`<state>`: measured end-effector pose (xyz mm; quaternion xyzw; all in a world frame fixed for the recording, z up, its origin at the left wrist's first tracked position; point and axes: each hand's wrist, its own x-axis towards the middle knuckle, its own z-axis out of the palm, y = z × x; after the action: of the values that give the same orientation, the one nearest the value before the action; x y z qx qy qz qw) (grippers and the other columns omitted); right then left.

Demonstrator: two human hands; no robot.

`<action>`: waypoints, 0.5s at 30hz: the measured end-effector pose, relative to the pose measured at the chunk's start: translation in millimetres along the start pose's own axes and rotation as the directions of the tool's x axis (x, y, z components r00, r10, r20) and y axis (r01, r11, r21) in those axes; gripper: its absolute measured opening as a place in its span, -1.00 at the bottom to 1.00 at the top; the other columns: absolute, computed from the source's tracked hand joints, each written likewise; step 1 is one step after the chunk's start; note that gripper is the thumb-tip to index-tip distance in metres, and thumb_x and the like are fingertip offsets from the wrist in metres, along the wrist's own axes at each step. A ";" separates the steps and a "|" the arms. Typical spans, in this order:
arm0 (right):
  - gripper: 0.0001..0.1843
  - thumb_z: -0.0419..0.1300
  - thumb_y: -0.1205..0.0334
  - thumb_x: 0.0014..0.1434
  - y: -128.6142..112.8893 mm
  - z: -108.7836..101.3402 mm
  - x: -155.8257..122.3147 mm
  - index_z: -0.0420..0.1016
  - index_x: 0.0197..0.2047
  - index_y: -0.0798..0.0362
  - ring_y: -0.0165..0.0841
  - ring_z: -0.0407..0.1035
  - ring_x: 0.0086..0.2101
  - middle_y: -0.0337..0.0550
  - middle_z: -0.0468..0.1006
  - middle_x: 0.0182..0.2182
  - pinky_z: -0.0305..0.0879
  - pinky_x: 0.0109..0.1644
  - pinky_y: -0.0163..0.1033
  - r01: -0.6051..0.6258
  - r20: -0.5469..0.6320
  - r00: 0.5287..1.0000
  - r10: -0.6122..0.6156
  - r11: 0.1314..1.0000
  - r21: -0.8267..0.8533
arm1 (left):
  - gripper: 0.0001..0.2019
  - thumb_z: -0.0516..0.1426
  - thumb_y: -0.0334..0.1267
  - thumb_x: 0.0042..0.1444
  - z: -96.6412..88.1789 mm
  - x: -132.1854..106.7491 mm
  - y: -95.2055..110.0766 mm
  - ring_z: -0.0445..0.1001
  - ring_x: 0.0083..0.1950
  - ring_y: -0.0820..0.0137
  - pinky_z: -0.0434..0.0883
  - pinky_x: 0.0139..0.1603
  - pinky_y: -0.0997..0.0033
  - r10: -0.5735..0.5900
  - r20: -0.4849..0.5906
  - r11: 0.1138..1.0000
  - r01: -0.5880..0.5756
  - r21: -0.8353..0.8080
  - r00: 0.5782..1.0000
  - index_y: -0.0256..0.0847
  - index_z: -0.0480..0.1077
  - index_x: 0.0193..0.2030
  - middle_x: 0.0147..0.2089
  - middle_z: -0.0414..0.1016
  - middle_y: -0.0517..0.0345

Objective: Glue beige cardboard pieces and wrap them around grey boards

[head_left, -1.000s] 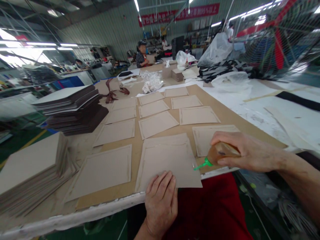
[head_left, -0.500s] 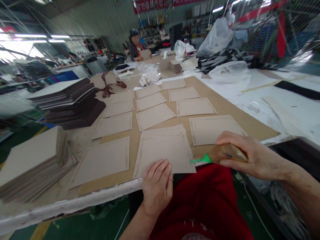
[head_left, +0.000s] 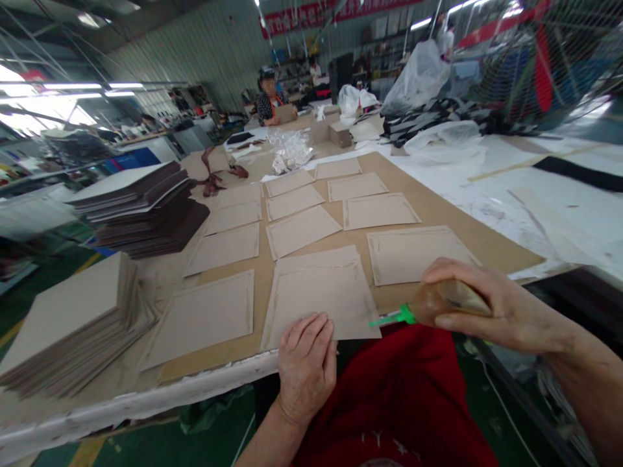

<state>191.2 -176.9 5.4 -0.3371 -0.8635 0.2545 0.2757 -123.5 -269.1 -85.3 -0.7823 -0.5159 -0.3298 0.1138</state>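
My left hand lies flat, fingers together, on the near edge of a grey cardboard sheet at the table's front. My right hand is wrapped round a brownish glue bottle. Its green nozzle points left, just off the sheet's near right corner. That sheet rests on another one beneath it. Several more grey sheets with glue lines near their edges lie in rows on a brown board.
A stack of grey cardboard sits at the near left, a dark brown stack behind it. Clear plastic bags and white bags lie farther back. A person sits at the table's far end. A netted fan stands right.
The view has shifted slightly. The glue nozzle has moved from over the sheet's right edge to just past its near corner. My left hand has stayed on the sheet's near edge.
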 end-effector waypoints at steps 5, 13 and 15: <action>-0.67 0.26 0.03 0.21 8.9 7.7 27.0 0.34 -0.04 -0.03 -0.25 0.38 -0.22 -0.19 0.43 -0.17 0.23 -0.12 -0.16 -0.069 -0.093 0.994 0.053 0.982 -0.179 | -0.68 0.14 -0.48 0.18 -0.9 2.9 -1.7 0.40 0.13 0.17 0.33 0.15 0.03 0.015 -0.002 1.000 -0.014 0.027 1.000 -0.23 0.40 0.08 0.07 0.52 0.02; -0.57 0.35 -0.02 0.07 -7.0 4.5 -15.0 0.40 -0.06 -0.02 -0.29 0.37 -0.28 -0.22 0.46 -0.24 0.24 -0.23 -0.24 -0.201 0.128 0.977 0.168 0.925 0.321 | -0.69 0.13 -0.39 0.23 -6.3 2.3 -27.6 0.44 0.11 0.24 0.37 0.11 0.17 0.197 0.041 0.971 -0.201 0.128 0.979 -0.23 0.39 0.11 0.08 0.53 0.04; -0.48 0.35 -0.08 0.06 3.3 8.8 -36.2 0.36 0.00 -0.02 -0.26 0.39 -0.25 -0.17 0.48 -0.20 0.26 -0.23 -0.23 -0.249 0.051 0.964 0.262 0.809 0.533 | -0.69 0.12 -0.39 0.24 -13.9 10.3 -41.2 0.47 0.09 0.27 0.38 0.09 0.24 0.292 0.045 0.940 -0.296 0.171 0.955 -0.25 0.39 0.13 0.07 0.54 0.03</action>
<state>209.5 -203.2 -14.1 -0.3629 -0.7015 0.5153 0.3326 -162.8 -250.6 -75.0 -0.8405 -0.4216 -0.2549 0.2256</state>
